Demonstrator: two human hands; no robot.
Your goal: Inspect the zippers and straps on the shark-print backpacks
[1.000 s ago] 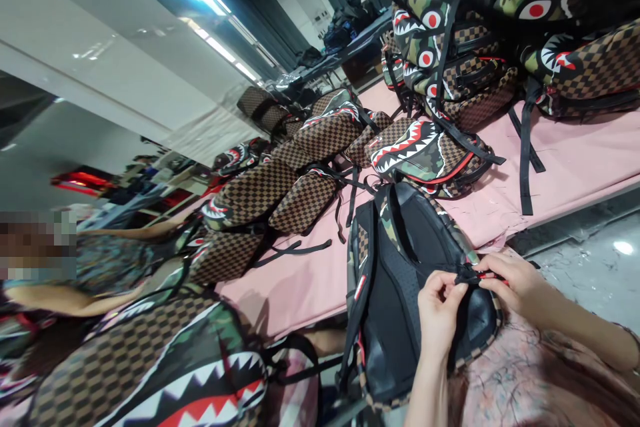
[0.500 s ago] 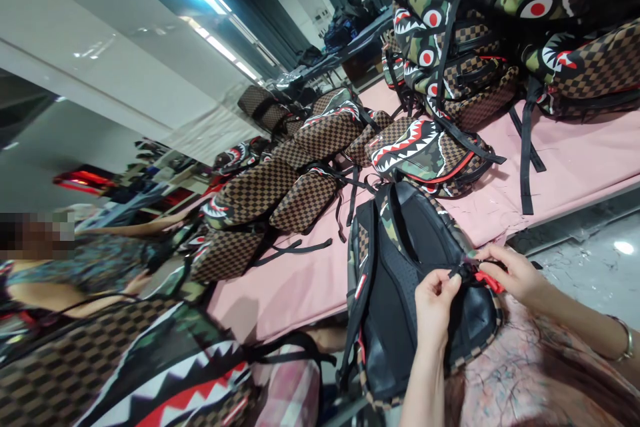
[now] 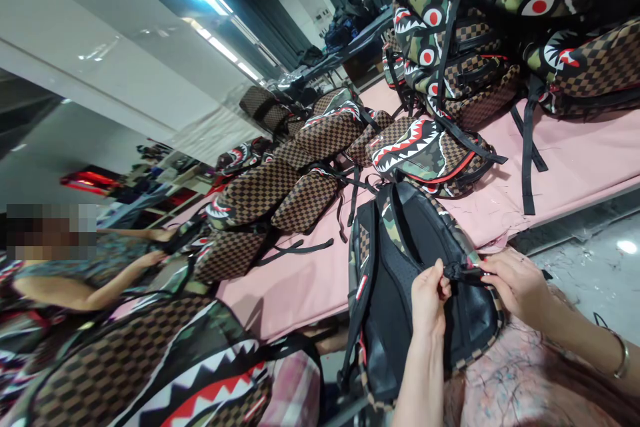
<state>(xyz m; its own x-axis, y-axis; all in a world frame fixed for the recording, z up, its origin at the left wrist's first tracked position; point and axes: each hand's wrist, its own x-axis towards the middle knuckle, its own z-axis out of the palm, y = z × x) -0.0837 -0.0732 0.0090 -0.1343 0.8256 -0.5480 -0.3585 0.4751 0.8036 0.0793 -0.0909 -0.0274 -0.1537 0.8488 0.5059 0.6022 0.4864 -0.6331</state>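
Note:
A backpack point(image 3: 400, 293) with black padded back and checkered, camouflage edging leans in front of me, back panel towards me. Over its lower right part, my right hand point(image 3: 515, 283) is closed, thumb and fingers pinching a short black strap point(image 3: 467, 273). Just left of that strap, my left hand point(image 3: 431, 293) is closed in a pinch, its fingertips close to the strap's bunched end. Whatever sits between the left fingertips is too small to make out. One camouflage shoulder strap point(image 3: 393, 223) curves along the upper part of the bag.
A pink-covered table point(image 3: 295, 293) runs behind the bag. Stacked shark-mouth backpacks point(image 3: 450, 67) stand at the right, and checkered bags point(image 3: 260, 193) lie further left. Another large bag point(image 3: 150, 360) fills the lower left, near a seated co-worker point(image 3: 75, 280).
My right hand has shifted slightly right and turned; the red piece by its fingers no longer shows. My left hand has drawn slightly left, away from the strap. The co-worker's arm has moved.

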